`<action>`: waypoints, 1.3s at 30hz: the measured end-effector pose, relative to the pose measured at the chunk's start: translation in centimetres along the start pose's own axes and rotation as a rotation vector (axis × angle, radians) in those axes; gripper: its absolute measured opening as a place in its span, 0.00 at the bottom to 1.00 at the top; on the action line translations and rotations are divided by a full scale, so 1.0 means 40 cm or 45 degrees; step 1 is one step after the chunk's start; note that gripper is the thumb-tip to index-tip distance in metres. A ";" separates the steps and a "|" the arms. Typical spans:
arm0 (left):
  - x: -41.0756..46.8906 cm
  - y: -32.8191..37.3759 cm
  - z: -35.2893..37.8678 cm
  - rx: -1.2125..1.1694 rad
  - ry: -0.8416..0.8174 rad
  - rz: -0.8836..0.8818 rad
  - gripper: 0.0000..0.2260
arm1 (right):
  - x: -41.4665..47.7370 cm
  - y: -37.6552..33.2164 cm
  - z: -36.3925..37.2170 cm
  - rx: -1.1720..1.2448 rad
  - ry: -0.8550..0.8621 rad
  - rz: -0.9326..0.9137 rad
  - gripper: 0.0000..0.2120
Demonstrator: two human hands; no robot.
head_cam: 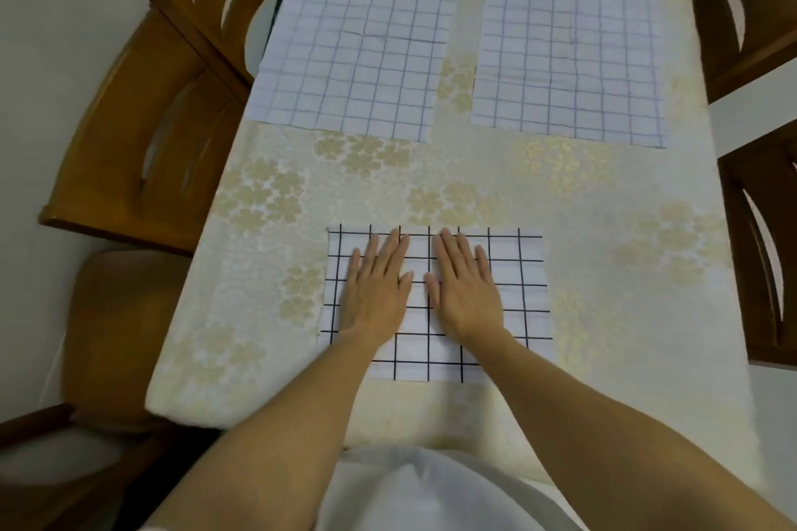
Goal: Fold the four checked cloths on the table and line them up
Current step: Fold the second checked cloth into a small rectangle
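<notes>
Two hands lie flat on one cloth. The left hand [375,289] and the right hand [466,289] are side by side. Their thumbs are close together but do not touch. All the fingers are straight and point away from the person. Each grip is let go: nothing is held, and the palms just press down on the cloth.

Under them is the black-checked cloth [515,293], white with thick black lines. It lies flat near the front edge of the tabletop [431,185], about halfway between the left and right edges. Its sides run straight with those edges. It looks smaller than the other two cloths. It is hard to tell if it is folded.

Farther back, well apart from it, two more checked cloths are spread out flat. Both are white with thin bluish lines and show soft creases. The left pale cloth [358,47] reaches the left edge of the tabletop. The right pale cloth [569,47] lies toward the right edge. A strip of bare tabletop runs between them.

The tabletop has a cream cover with pale gold flowers. Light wooden chairs [151,121] stand along the left side. Dark wooden chairs [759,250] stand along the right side. A round brown seat [116,336] sits by the front left corner. At the very bottom you can see the person's white clothing [431,491].
</notes>
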State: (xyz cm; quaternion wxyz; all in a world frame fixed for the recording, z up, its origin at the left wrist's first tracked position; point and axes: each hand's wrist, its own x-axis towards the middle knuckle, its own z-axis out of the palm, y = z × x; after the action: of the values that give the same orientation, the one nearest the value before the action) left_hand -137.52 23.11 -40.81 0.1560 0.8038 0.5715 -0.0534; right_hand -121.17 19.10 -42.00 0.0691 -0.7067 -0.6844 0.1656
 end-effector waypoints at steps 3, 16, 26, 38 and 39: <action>-0.007 -0.079 -0.003 0.042 0.059 -0.042 0.26 | -0.001 0.074 -0.031 -0.077 -0.031 0.105 0.30; -0.085 0.025 -0.012 0.066 0.117 0.169 0.27 | -0.086 0.004 -0.025 0.003 0.057 0.034 0.29; -0.109 -0.028 0.032 0.082 -0.016 0.105 0.29 | -0.177 0.109 -0.031 -0.086 -0.027 0.224 0.33; -0.044 0.030 -0.002 0.064 -0.099 0.132 0.29 | -0.051 0.195 -0.193 0.794 0.175 1.100 0.20; -0.046 0.028 0.000 0.084 -0.101 0.125 0.29 | -0.048 0.202 -0.195 0.781 0.104 1.097 0.15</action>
State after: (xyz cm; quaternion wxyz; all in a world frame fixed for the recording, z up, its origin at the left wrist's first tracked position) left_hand -137.09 21.12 -40.09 0.1543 0.8328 0.5229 -0.0962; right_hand -110.97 17.76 -37.05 0.2250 -0.8771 -0.2489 0.3438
